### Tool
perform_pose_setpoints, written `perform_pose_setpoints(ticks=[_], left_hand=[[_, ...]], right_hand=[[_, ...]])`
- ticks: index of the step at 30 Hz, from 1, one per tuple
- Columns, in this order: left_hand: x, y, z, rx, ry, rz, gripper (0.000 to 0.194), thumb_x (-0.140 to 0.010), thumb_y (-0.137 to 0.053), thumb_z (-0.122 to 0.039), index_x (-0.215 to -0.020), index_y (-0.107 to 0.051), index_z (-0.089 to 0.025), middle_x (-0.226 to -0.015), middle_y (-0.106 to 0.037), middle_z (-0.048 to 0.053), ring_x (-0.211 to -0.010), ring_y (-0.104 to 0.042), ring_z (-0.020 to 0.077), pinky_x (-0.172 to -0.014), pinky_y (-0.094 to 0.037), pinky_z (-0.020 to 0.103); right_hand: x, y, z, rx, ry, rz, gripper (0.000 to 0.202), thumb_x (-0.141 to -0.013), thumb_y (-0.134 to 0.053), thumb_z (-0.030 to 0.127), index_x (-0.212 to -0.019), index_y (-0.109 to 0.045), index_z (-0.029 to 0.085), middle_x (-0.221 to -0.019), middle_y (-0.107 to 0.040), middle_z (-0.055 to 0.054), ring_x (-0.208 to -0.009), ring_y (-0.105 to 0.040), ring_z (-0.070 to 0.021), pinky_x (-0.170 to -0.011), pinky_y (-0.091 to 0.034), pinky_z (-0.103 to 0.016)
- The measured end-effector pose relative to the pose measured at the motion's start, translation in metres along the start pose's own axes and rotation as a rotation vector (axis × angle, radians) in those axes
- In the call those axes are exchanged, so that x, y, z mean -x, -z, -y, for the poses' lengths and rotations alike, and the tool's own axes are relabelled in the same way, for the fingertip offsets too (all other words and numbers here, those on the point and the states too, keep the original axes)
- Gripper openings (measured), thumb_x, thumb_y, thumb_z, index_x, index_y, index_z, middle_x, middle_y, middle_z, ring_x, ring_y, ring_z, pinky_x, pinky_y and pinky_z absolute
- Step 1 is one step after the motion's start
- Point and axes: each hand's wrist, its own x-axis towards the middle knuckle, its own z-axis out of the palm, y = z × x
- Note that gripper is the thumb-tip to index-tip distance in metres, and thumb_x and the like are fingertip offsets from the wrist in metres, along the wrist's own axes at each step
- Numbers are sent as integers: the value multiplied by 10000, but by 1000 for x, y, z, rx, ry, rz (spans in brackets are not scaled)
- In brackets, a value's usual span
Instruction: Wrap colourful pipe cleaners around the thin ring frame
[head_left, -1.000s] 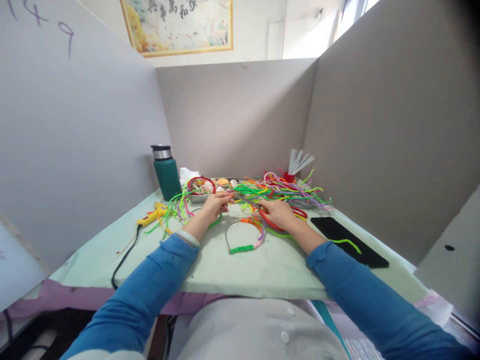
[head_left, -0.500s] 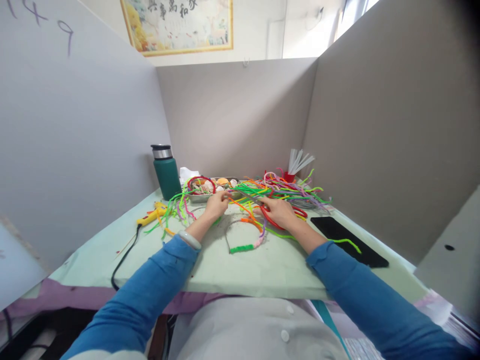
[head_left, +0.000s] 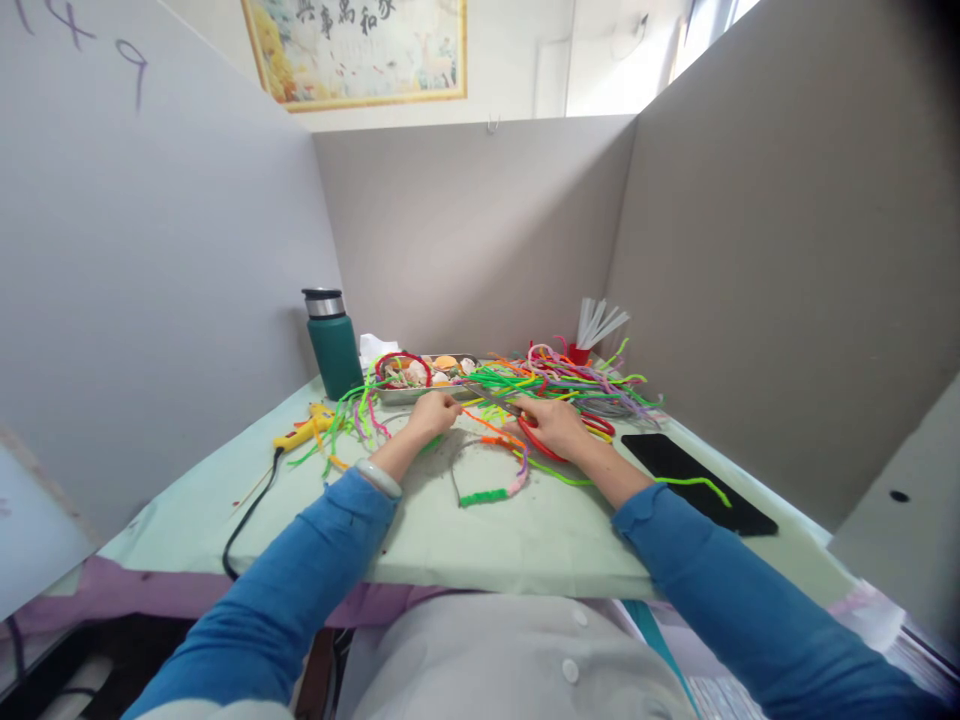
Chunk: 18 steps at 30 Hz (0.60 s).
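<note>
My left hand (head_left: 435,415) is closed in a pinch on the end of an orange pipe cleaner (head_left: 487,424), which slants down toward the headband. In my right hand (head_left: 555,425) are scissors (head_left: 541,446) with red handles, their blades pointing up and left above the pipe cleaners. Below and between both hands lies a thin headband (head_left: 484,496) wrapped in green, pink, purple and orange sections, with its left part bare. A lime-green pipe cleaner (head_left: 694,482) stretches out under my right forearm.
Behind my hands stand a metal tray (head_left: 405,396) of small pieces and a heap of pipe cleaners (head_left: 592,385). To the left are a green bottle (head_left: 334,350) and a yellow glue gun (head_left: 300,430). A black phone-like slab (head_left: 705,490) lies right. White sticks (head_left: 598,322) fill a red cup.
My left hand has moved slightly right and lower with the orange pipe cleaner. The scissors have shifted a little in my right hand. The headband stays in place.
</note>
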Motion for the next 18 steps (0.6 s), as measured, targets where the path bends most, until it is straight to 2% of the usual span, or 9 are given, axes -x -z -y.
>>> perform_pose_setpoints(ticks=[4, 8, 10, 14, 18], left_hand=[[0, 0, -1, 329, 280, 139, 152, -628, -618, -214, -524, -533, -142, -428, -450, -16, -355, -296, 53, -386, -176, 202], [-2, 2, 0, 633, 466, 288, 164, -655, -598, -169, -560, -465, -151, -427, -351, -56, -330, -235, 29, -351, -125, 189], [-2, 4, 0, 747, 512, 361, 131, -681, -572, -145, -594, -474, -142, -437, -324, -64, -330, -223, 22, -342, -121, 178], [-3, 9, 1, 904, 541, 505, 66, -713, -542, -123, -670, -492, -128, -490, -369, -51, -330, -230, 13, -325, -130, 160], [-4, 10, 2, 993, 581, 524, 30, -733, -512, -108, -723, -495, -131, -500, -378, -48, -327, -238, 18, -315, -148, 154]], right_hand=[[1, -1, -2, -20, 65, 18, 420, -812, -406, 535, -1025, -603, 233, -859, -668, -39, -747, -586, -167, -591, -322, -234], [1, 0, -5, 21, 89, 47, 490, -795, -381, 602, -1059, -593, 248, -890, -669, -42, -761, -583, -174, -585, -315, -239], [2, 1, -6, 58, 88, 59, 504, -790, -370, 617, -1060, -592, 253, -893, -668, -43, -772, -581, -180, -584, -310, -243], [1, 2, -6, 119, 100, 82, 509, -788, -351, 628, -1009, -609, 248, -891, -665, -45, -776, -576, -182, -574, -297, -248], [0, 3, -7, 151, 103, 90, 491, -799, -359, 598, -1036, -600, 242, -934, -660, -60, -795, -574, -181, -586, -301, -249]])
